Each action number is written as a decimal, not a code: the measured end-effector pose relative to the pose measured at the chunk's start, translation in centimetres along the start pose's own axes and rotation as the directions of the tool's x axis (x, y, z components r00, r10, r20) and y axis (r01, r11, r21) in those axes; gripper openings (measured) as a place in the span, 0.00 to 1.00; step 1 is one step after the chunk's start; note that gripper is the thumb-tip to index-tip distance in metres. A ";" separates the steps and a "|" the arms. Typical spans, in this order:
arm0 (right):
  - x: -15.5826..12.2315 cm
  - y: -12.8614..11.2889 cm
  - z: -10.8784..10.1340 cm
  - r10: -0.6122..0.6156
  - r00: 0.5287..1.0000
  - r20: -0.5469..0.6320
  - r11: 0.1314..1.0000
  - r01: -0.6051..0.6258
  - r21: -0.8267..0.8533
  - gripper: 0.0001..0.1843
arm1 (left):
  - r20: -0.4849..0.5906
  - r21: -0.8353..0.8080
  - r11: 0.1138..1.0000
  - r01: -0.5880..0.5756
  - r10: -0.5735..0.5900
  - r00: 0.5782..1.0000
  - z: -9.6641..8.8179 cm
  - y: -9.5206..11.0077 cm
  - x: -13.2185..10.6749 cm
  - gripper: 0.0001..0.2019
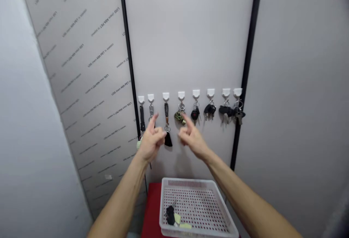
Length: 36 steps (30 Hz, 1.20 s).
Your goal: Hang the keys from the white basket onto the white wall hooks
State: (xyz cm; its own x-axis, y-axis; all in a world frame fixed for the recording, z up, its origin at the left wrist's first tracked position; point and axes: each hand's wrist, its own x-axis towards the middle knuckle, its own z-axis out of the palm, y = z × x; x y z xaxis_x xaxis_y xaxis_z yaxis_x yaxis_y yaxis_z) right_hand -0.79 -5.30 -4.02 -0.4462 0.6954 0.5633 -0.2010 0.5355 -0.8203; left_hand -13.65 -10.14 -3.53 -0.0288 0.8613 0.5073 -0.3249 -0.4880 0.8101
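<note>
Landmark: row of white hooks on the grey wall panel, 8 in all, each w/ keys. Left hand is up just below the 2nd and 3rd hooks from the row's left end. Its forefinger is raised, other fingers loosely curled, nothing gripped that I can see. Its thumb tip sits right by the black fob, which hangs on a brown strap from the 3rd hook; touching or a hair apart, can't tell. Right hand is up below the 4th and 5th hooks, forefinger stretched out, rest of fingers curled, empty. The fingertip is at the green-gold keyring on the 4th hook, contact not clear. Hands are near each other, fob btwn them. Other hooks: black strap on the 1st, and below it a pale green tag beside the left wrist; black car key on the 5th; dark key bunches on the 6th to 8th. Well below the row, under its middle, a white perforated basket sits on a red surface. In the basket's near-left corner lie a black key and yellowish tags. Black vertical strips pass the row at each end. Left of the row is a panel w/ printed film.
</note>
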 end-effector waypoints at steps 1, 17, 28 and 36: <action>0.9 -1.7 0.3 -0.082 0.996 -0.038 0.995 0.084 0.052 0.36 | 0.043 -0.024 0.999 -0.047 0.048 0.998 0.5 1.8 0.4 0.32; 1.8 -3.0 1.1 -0.123 0.992 -0.034 0.992 0.123 -0.026 0.32 | 0.034 0.167 0.977 -0.136 0.132 0.991 0.5 2.4 1.5 0.29; 6.8 3.2 3.0 -0.042 0.940 -0.339 0.657 -0.230 -0.718 0.14 | -0.482 0.767 0.595 0.238 0.291 0.826 -7.5 -2.3 5.2 0.16; 8.9 0.3 3.4 -0.196 0.905 -0.378 0.844 -0.040 -0.535 0.14 | -0.510 0.482 0.868 0.119 0.168 0.844 -6.3 1.5 6.7 0.05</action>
State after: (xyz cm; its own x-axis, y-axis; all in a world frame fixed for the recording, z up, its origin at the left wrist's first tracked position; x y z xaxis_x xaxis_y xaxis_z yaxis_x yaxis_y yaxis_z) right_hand -7.77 -0.58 0.42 -0.0350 0.7052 0.7082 0.3145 0.6804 -0.6620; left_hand -20.32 -4.17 -0.79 -0.5609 0.7170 0.4140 0.1703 -0.3894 0.9052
